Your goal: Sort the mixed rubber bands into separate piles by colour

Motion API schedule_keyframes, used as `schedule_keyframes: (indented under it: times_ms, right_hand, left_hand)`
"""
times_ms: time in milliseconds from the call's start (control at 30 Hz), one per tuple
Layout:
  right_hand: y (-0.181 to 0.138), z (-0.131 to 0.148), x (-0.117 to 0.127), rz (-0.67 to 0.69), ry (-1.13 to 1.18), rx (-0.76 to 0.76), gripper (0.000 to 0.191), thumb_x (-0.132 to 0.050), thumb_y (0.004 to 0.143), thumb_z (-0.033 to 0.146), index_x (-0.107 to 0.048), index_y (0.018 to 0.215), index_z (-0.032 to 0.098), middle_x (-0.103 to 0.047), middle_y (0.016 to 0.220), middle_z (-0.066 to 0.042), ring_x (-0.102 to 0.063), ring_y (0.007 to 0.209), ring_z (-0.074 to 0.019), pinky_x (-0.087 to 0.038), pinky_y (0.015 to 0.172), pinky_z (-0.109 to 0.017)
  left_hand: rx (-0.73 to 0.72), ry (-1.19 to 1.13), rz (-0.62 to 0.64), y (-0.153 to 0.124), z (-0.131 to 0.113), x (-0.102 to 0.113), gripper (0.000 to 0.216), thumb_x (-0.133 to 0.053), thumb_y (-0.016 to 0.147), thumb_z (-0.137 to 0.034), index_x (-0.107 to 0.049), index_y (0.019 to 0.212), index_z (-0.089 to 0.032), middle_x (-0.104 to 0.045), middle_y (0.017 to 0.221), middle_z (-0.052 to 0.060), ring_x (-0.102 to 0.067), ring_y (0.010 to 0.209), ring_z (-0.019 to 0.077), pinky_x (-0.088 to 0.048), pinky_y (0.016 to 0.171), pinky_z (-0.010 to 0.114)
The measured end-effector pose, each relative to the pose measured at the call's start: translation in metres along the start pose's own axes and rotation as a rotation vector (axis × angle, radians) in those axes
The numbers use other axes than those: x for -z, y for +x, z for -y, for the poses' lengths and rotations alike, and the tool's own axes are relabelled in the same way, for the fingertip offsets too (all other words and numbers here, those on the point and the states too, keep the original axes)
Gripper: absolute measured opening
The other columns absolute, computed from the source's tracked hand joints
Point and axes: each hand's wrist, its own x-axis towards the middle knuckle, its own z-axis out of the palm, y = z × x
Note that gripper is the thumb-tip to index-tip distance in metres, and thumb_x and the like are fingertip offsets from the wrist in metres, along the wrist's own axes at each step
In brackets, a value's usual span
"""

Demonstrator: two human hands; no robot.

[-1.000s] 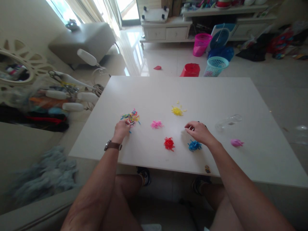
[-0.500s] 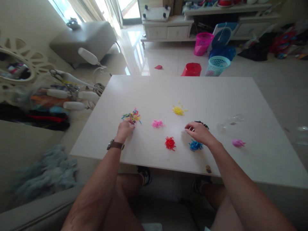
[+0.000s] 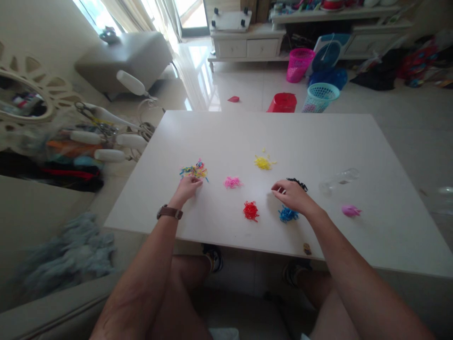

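Note:
At the near edge of a mixed-colour pile of small rubber bands [image 3: 194, 170], my left hand [image 3: 187, 189] has its thumb and fingers pinched together; what lies between them is hidden. My right hand [image 3: 290, 194] hovers over the table between the black pile [image 3: 300, 184] and the blue pile [image 3: 289, 214]. Its fingers curl toward the thumb, and I cannot make out anything in them. Between my hands lie a pink pile [image 3: 232, 182] and a red pile [image 3: 251, 211]. Farther back sits the yellow pile [image 3: 263, 163], with a few loose pieces around it.
On the right of the white table [image 3: 219, 137] lie a clear plastic bottle [image 3: 340, 181] and a purple object [image 3: 350, 210]. A small brown-and-yellow piece [image 3: 307, 249] is by the near edge. Baskets, including a light blue one [image 3: 320, 97], stand beyond the table.
My left hand has shifted slightly right at the mixed pile, and its fingertips are drawn closer together. The right hand stays in place.

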Motion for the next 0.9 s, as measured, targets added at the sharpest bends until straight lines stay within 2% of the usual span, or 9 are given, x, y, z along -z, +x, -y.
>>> schedule_keyframes:
  times_ms: [100, 167, 267, 400, 500, 633, 900]
  right_hand:
    - [0.0, 0.005, -0.001, -0.035, 0.05, 0.015, 0.013, -0.059, 0.085, 0.022, -0.072, 0.083, 0.019, -0.071, 0.083, -0.005, -0.064, 0.071, -0.0165, -0.049, 0.067, -0.028]
    - [0.0, 0.014, -0.003, -0.055, 0.138, 0.022, 0.013, -0.061, 0.085, 0.023, -0.072, 0.085, 0.019, -0.072, 0.082, -0.005, -0.065, 0.071, -0.0168, -0.05, 0.068, -0.029]
    - [0.001, 0.03, -0.011, -0.072, 0.334, 0.036, 0.015, -0.064, 0.087, 0.03, -0.074, 0.09, 0.02, -0.074, 0.084, -0.005, -0.067, 0.074, -0.0173, -0.053, 0.069, -0.029]
    - [0.002, 0.05, -0.025, -0.047, 0.582, 0.081, 0.026, -0.069, 0.085, 0.036, -0.074, 0.106, 0.021, -0.076, 0.094, -0.006, -0.07, 0.084, -0.018, -0.057, 0.075, -0.03]
    - [0.003, 0.059, -0.033, -0.052, 0.691, 0.099, 0.029, -0.072, 0.084, 0.038, -0.074, 0.109, 0.022, -0.077, 0.096, -0.006, -0.071, 0.086, -0.0188, -0.057, 0.079, -0.032]
    - [0.004, 0.064, -0.036, -0.11, 0.753, 0.092, 0.022, -0.073, 0.083, 0.04, -0.076, 0.093, 0.02, -0.076, 0.087, -0.005, -0.07, 0.08, -0.0192, -0.056, 0.077, -0.033]
    - [0.004, 0.066, -0.032, -0.248, 0.581, 0.129, 0.011, -0.069, 0.085, 0.029, -0.072, 0.081, 0.019, -0.071, 0.075, -0.002, -0.064, 0.07, -0.0156, -0.051, 0.069, -0.029]
  left_hand:
    - [-0.034, -0.503, 0.303, -0.016, -0.026, -0.009, 0.027, -0.075, 0.072, -0.037, -0.058, 0.067, -0.016, -0.044, 0.06, -0.003, -0.038, 0.055, 0.0096, -0.03, 0.053, 0.023]
    - [-0.051, -0.705, 0.473, -0.03, -0.044, -0.019, 0.033, -0.08, 0.069, -0.037, -0.055, 0.067, -0.016, -0.043, 0.063, -0.004, -0.037, 0.056, 0.0075, -0.03, 0.053, 0.022]
    - [-0.041, -0.816, 0.65, -0.049, -0.065, -0.034, 0.035, -0.083, 0.071, -0.035, -0.054, 0.066, -0.015, -0.04, 0.063, -0.004, -0.035, 0.057, 0.0066, -0.029, 0.053, 0.02]
    - [-0.059, -0.832, 0.819, -0.064, -0.082, -0.052, 0.031, -0.08, 0.077, -0.036, -0.06, 0.073, -0.013, -0.04, 0.064, -0.004, -0.034, 0.058, 0.0068, -0.028, 0.053, 0.02]
    - [-0.099, -0.83, 0.876, -0.069, -0.09, -0.06, 0.029, -0.079, 0.078, -0.037, -0.062, 0.077, -0.013, -0.041, 0.065, -0.004, -0.033, 0.058, 0.0069, -0.028, 0.054, 0.021]
    - [-0.125, -0.823, 0.899, -0.069, -0.093, -0.065, 0.03, -0.078, 0.079, -0.038, -0.061, 0.076, -0.013, -0.04, 0.065, -0.004, -0.033, 0.058, 0.007, -0.027, 0.055, 0.022]
    - [-0.144, -0.775, 0.907, -0.067, -0.087, -0.069, 0.03, -0.075, 0.081, -0.04, -0.061, 0.079, -0.014, -0.04, 0.065, -0.005, -0.034, 0.057, 0.0074, -0.027, 0.055, 0.024]
